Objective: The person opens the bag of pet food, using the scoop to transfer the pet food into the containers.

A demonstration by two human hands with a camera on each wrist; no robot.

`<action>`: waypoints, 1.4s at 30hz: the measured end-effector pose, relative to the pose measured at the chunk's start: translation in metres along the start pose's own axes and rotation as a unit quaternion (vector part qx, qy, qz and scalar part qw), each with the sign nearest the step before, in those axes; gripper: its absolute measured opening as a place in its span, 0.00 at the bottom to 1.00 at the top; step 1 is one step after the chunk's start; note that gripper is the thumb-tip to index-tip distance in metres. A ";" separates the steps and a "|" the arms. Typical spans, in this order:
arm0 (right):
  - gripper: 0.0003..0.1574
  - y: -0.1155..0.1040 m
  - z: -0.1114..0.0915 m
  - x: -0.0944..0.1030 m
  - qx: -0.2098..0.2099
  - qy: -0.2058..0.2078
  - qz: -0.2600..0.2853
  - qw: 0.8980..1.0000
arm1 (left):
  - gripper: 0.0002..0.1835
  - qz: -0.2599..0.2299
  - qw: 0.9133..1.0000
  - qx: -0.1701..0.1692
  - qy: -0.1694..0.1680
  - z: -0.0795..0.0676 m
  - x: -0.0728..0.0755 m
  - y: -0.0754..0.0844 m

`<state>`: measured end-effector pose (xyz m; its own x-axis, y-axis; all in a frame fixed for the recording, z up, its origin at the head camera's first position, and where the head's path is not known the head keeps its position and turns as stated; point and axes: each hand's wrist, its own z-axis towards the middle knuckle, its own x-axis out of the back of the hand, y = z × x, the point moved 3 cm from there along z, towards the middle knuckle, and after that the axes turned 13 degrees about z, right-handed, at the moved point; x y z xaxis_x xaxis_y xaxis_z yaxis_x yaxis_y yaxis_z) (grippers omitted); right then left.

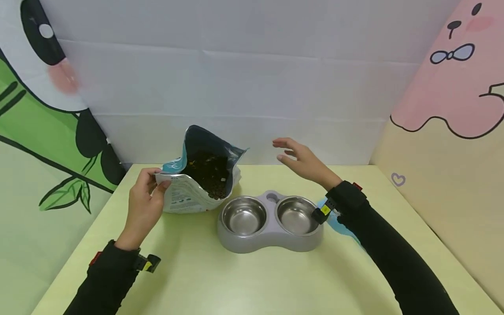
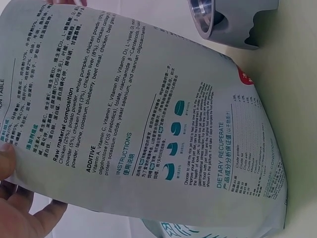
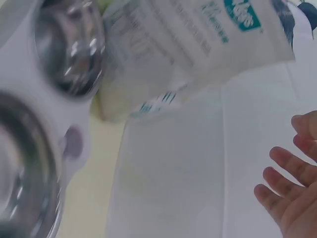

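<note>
Grey bowl stand [image 1: 270, 241] nr bag [image 1: 183, 199] | R sleeve [image 1: 387, 247] pt. blocks blue item [image 1: 339, 226]

Food bag [image 1: 189, 192]: whitish, teal panel at upper rim, dark blue-grey lining. Mouth gaping wide, peaked at back and at right corner. Upper left edge pinched between left-hand fingers [image 1: 162, 185]. Bag tilted, opening toward the head view; whether the base touches the desk [image 1: 252, 280], cannot tell. Dark brown kibble [image 1: 208, 173] inside, pale flecks among it. Printed face legible from left wrist: "INSTRUCTIONS", "ADDITIVE", Chinese text; red mark near an edge.

Double feeder [image 1: 271, 236]: lilac-grey, waisted, upright on desk, just right of bag. Two round steel bowls [image 1: 244, 216], insides bare metal.
</note>
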<state>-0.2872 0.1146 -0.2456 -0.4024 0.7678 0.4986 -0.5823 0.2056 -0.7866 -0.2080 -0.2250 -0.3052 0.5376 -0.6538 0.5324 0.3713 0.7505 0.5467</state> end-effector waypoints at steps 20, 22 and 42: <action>0.26 0.089 -0.109 0.054 -0.136 0.028 -0.138 0.981 | 0.13 -0.016 1.000 0.009 -0.006 0.000 0.000 0.000; 0.26 0.093 -0.119 0.057 -0.144 0.030 -0.144 0.979 | 0.13 -0.016 1.000 0.007 -0.008 0.000 0.000 0.000; 0.25 0.120 -0.178 0.065 -0.184 0.032 -0.190 0.964 | 0.13 -0.003 1.000 0.000 0.002 -0.003 0.002 -0.001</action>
<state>-0.2572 0.2974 -0.3721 -0.1582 0.6280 0.7620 -0.3837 0.6720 -0.6334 -0.2053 -0.2271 -0.3064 0.5388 -0.6581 0.5259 0.3749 0.7463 0.5499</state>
